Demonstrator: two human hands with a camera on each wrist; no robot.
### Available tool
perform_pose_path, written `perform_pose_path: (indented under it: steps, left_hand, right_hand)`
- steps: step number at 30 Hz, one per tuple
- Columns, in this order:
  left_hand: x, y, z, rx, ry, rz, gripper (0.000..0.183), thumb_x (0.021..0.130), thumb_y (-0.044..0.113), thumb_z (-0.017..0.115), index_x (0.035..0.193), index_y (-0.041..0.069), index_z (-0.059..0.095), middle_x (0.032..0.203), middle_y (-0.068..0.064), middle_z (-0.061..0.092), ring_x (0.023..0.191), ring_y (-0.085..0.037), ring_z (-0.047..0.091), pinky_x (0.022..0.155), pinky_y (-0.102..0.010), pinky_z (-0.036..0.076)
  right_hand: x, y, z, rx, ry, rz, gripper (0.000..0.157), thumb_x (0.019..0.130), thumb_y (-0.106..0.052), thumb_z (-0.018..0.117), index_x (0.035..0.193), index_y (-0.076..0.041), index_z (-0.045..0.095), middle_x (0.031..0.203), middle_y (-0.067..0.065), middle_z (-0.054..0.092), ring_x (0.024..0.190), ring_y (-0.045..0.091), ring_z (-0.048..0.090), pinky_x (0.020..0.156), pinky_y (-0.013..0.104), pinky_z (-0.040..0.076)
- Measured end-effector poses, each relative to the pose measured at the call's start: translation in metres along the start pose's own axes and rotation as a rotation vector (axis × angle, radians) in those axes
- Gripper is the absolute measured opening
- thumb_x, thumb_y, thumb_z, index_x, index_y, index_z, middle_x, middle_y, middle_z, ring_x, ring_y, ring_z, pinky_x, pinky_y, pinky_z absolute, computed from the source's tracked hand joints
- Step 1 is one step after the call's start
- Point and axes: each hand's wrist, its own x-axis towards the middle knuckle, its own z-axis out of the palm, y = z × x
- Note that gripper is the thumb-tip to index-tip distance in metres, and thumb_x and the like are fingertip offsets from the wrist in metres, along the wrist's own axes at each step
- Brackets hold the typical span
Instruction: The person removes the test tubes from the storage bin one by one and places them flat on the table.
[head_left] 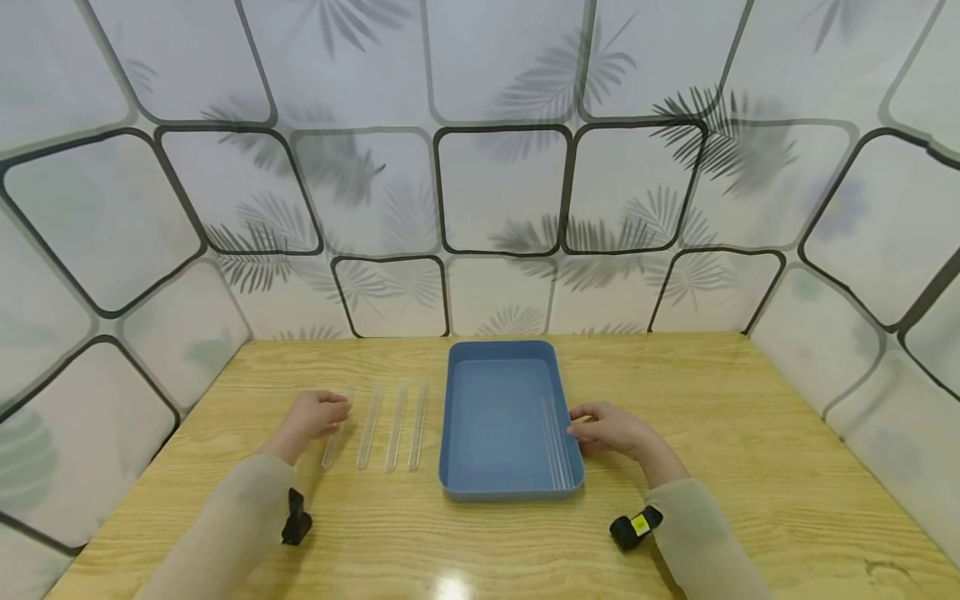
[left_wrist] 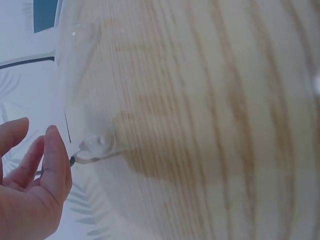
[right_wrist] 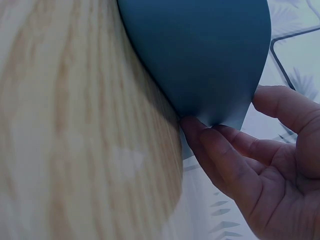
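My left hand is over the leftmost clear tube, whose middle it covers in the head view. In the left wrist view the fingers are gently bent, thumb apart from them, beside a clear tube end. More clear tubes lie in a row to its right. At the right side of a blue tray is my right hand. Its fingertips touch the tray's outer wall, with the thumb at the rim. Inside the tray, thin clear tubes lie along the right wall.
The light wooden table carries all of this. Patterned white panels stand along its back and both sides. A black wrist camera sits at the left cuff, another black wrist camera at the right cuff.
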Motion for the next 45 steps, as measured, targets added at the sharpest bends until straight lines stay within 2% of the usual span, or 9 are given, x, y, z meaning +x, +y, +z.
perform_pose_path:
  steps: [3,6,10,17,24,31,36,45]
  left_hand:
    - [0.001,0.001,0.004,-0.057,-0.034,0.007,0.038,0.089,0.01,0.051,0.117,-0.015,0.044,0.111,-0.027,0.052,0.094,-0.026,0.056,0.076,-0.035,0.049]
    - [0.001,0.004,0.01,-0.093,-0.063,0.013,0.039,0.089,0.01,0.051,0.117,-0.016,0.042,0.112,-0.028,0.051,0.096,-0.029,0.056,0.078,-0.036,0.048]
    - [0.0,0.009,0.02,-0.103,-0.098,0.01,0.039,0.09,0.01,0.05,0.119,-0.015,0.042,0.113,-0.028,0.05,0.1,-0.032,0.053,0.079,-0.036,0.048]
    - [-0.003,0.017,0.035,-0.131,-0.135,0.038,0.039,0.089,0.008,0.051,0.118,-0.016,0.042,0.114,-0.028,0.05,0.097,-0.028,0.056,0.08,-0.035,0.048]
    - [-0.002,0.019,0.047,-0.208,-0.156,0.033,0.036,0.088,0.005,0.052,0.115,-0.017,0.044,0.099,-0.019,0.056,0.082,-0.016,0.058,0.073,-0.032,0.05]
    - [-0.003,0.02,0.058,-0.192,-0.159,0.029,0.034,0.088,0.007,0.053,0.115,-0.014,0.047,0.104,-0.022,0.057,0.088,-0.021,0.059,0.075,-0.033,0.049]
    - [-0.003,0.023,0.065,-0.199,-0.187,0.038,0.037,0.088,0.007,0.052,0.117,-0.014,0.044,0.109,-0.025,0.054,0.09,-0.021,0.059,0.075,-0.031,0.049]
    - [-0.008,0.042,0.078,-0.262,-0.2,0.029,0.037,0.088,0.006,0.052,0.118,-0.013,0.045,0.112,-0.026,0.053,0.095,-0.024,0.057,0.081,-0.036,0.047]
  right_hand:
    - [0.0,0.0,0.0,0.006,-0.004,-0.002,0.054,0.086,-0.016,0.058,0.124,0.014,0.035,0.108,0.02,0.054,0.094,0.027,0.057,0.078,0.039,0.048]
    - [0.0,-0.001,0.0,0.004,-0.005,-0.002,0.054,0.085,-0.016,0.058,0.124,0.014,0.036,0.108,0.02,0.054,0.094,0.027,0.057,0.078,0.039,0.048]
    - [0.0,-0.001,0.0,0.004,-0.004,-0.002,0.054,0.085,-0.016,0.058,0.124,0.014,0.036,0.107,0.019,0.055,0.094,0.027,0.057,0.078,0.039,0.048]
    - [-0.001,0.0,-0.001,0.008,-0.01,-0.015,0.056,0.085,-0.016,0.058,0.125,0.015,0.034,0.107,0.019,0.055,0.094,0.027,0.057,0.078,0.039,0.048]
    - [-0.001,0.002,-0.001,-0.001,-0.023,-0.029,0.056,0.086,-0.017,0.058,0.125,0.015,0.034,0.108,0.02,0.055,0.095,0.026,0.056,0.078,0.039,0.048]
    - [-0.001,0.0,0.0,0.008,-0.019,-0.016,0.057,0.086,-0.016,0.058,0.125,0.016,0.033,0.107,0.021,0.054,0.093,0.027,0.057,0.077,0.039,0.048]
    - [-0.002,0.0,0.0,0.011,-0.02,-0.018,0.057,0.086,-0.015,0.057,0.125,0.017,0.032,0.106,0.021,0.054,0.093,0.027,0.057,0.077,0.039,0.048]
    - [0.0,0.0,0.0,-0.009,-0.016,-0.025,0.055,0.086,-0.016,0.057,0.125,0.015,0.034,0.107,0.019,0.055,0.094,0.026,0.057,0.077,0.039,0.048]
